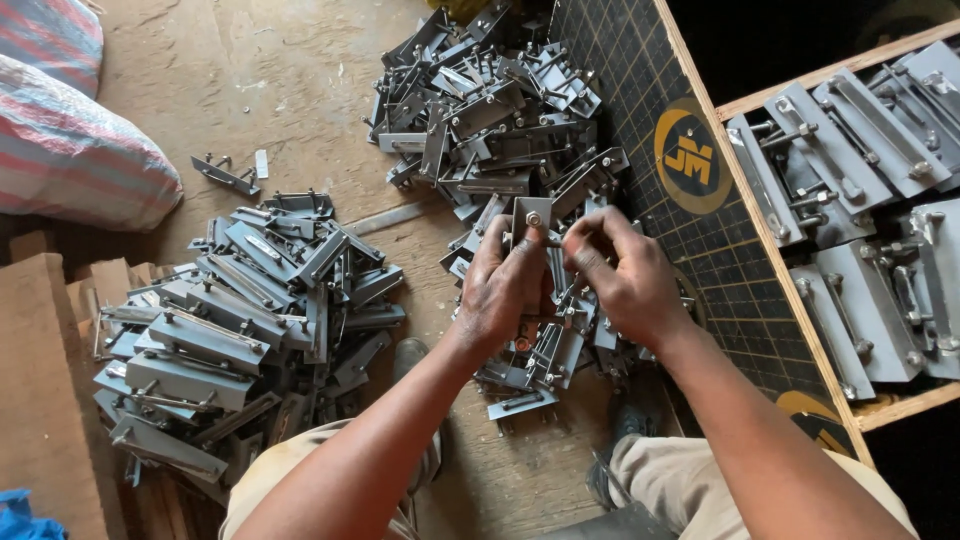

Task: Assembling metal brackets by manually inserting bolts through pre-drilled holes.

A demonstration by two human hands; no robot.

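My left hand (505,285) grips a grey metal bracket (531,216) with a bolt at its top, held upright above a heap of the same parts. My right hand (622,275) is close against it on the right, fingertips pinched at the bolt near the bracket's top edge. Both hands hover over the middle pile of grey brackets (500,120) that runs from the top of the view down to my knees. What the right fingertips pinch is too small to make out.
A second pile of grey brackets (240,320) lies to the left on the dirt floor. A wooden-framed crate (770,250) at the right holds larger grey metal plates (850,170). Striped sacks (70,140) sit top left, cardboard (40,400) lower left.
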